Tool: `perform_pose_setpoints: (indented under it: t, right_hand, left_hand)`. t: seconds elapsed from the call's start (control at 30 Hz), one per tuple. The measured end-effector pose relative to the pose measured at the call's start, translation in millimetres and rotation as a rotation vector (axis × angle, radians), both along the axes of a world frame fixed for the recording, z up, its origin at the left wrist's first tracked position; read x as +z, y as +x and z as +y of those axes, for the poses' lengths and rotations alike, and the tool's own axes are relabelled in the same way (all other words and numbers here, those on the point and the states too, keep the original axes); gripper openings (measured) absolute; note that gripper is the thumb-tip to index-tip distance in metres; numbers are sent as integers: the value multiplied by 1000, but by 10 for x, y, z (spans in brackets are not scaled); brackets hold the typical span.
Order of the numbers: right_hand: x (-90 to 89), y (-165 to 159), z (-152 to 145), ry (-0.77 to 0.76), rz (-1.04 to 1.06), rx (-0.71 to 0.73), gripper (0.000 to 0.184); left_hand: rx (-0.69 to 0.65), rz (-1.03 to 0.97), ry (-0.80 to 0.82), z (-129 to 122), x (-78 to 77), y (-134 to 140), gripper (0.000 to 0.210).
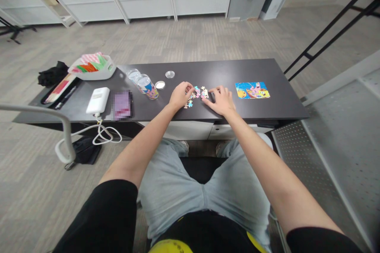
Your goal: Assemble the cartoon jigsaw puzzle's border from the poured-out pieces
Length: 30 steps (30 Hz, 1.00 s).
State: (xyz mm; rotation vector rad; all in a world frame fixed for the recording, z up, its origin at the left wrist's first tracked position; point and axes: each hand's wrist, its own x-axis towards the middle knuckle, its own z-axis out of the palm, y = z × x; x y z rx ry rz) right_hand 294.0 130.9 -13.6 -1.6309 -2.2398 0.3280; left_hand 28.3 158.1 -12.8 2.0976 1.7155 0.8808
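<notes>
Small colourful jigsaw puzzle pieces lie in a loose cluster on the dark table, between my two hands. My left hand is at the left side of the cluster, its fingers curled together; whatever they pinch is too small to make out. More pieces show just below those fingertips. On the other side, my right hand rests with fingers spread, thumb and index finger at the cluster's right edge. To the right of it lies a flat cartoon picture, blue, pink and yellow.
Left of the hands stand a cartoon-printed clear canister and another clear container, near two round lids. Farther left are a blurred purple item, a white power bank with cable, and a white basket.
</notes>
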Motion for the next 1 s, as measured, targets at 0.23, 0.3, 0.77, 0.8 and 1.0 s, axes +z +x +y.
perform_pose_setpoints:
  t: [0.23,0.3,0.77,0.8,1.0]
  right_hand:
    - [40,4,10,-40,-36,30,72]
    - [15,13,31,-48,-23,45,68]
    - [-110,18,79,26,85,104,45]
    - [-115,15,82,33,86,104,45]
    - [-115,21,138,-3,135,89,43]
  left_hand:
    - [67,25,1,-452,37,-255,33]
    - [96,87,-22,-639,20,-289,58]
    - [73,261,-89,-715,111,-214,11]
    - [70,258,-83,-720,109,-213,10]
    - [119,216,-33,-762,90,-202,19]
